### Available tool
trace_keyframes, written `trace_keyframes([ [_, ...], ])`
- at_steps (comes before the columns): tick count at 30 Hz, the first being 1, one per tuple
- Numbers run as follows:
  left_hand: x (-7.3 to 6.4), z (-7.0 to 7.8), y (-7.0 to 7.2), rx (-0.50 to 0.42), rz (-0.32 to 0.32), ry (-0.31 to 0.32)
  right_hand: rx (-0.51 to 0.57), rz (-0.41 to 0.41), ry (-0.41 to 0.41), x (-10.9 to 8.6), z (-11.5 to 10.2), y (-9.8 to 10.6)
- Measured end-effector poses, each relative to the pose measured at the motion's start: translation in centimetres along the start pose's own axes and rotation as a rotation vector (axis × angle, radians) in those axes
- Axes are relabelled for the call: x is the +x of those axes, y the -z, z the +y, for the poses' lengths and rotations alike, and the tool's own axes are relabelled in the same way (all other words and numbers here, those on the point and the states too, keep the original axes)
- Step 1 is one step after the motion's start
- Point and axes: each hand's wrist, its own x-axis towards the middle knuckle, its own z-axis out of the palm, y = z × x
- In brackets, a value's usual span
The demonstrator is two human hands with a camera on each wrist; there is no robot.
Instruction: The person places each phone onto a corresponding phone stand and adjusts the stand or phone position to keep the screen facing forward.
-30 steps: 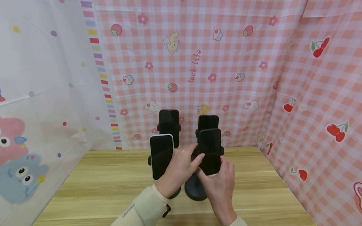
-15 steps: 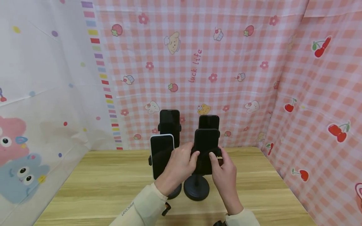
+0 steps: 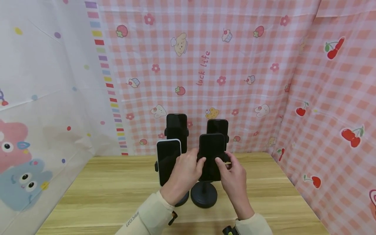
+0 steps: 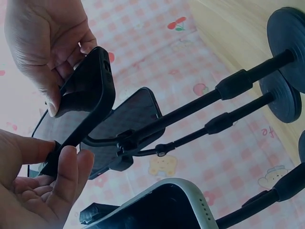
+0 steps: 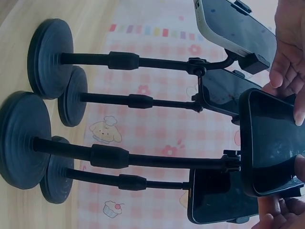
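Observation:
A black smartphone (image 3: pixel 211 153) sits upright in the clamp of a black stand (image 3: pixel 204 195) at the front right. My left hand (image 3: pixel 185 169) grips its left edge, thumb at the front; fingers and a black clamp piece (image 4: pixel 51 162) meet there in the left wrist view. My right hand (image 3: pixel 234 176) holds the opposite edge, its thumb on the screen and its fingers round the side by the clamp. The fingers behind the phone are partly hidden. Left of it, a white-edged smartphone (image 3: pixel 168 163) stands in another holder, partly covered by my left hand.
Two more dark phones, one at the back left (image 3: pixel 176 129) and one at the back right (image 3: pixel 217 126), stand on holders behind. Their round bases (image 5: pixel 73 95) are close together on the wooden table (image 3: pixel 117 195). A pink checked cloth (image 3: pixel 235 49) hangs behind.
The front right phone has shifted left between my hands. My right hand has moved up from its lower corner to its right side, thumb now on the screen. My left hand stays at the left edge.

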Motion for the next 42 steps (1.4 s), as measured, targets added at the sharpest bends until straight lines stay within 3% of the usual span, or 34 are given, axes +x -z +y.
trace_keyframes([
  [12, -0.4, -0.2, 0.1, 0.021, 0.013, -0.014, -0.015, 0.007, 0.006, -0.3, -0.2, 0.0],
  [22, -0.3, -0.3, 0.3, -0.014, -0.039, 0.039, -0.046, -0.015, -0.031, -0.2, -0.6, 0.0],
  [30, -0.3, -0.1, 0.4, 0.014, 0.003, -0.008, -0.040, -0.002, -0.044, -0.1, -0.6, 0.2],
  [42, -1.3, -0.5, 0.6, 0.039, 0.079, -0.036, -0.049, -0.057, -0.046, -0.6, -0.5, 0.6],
])
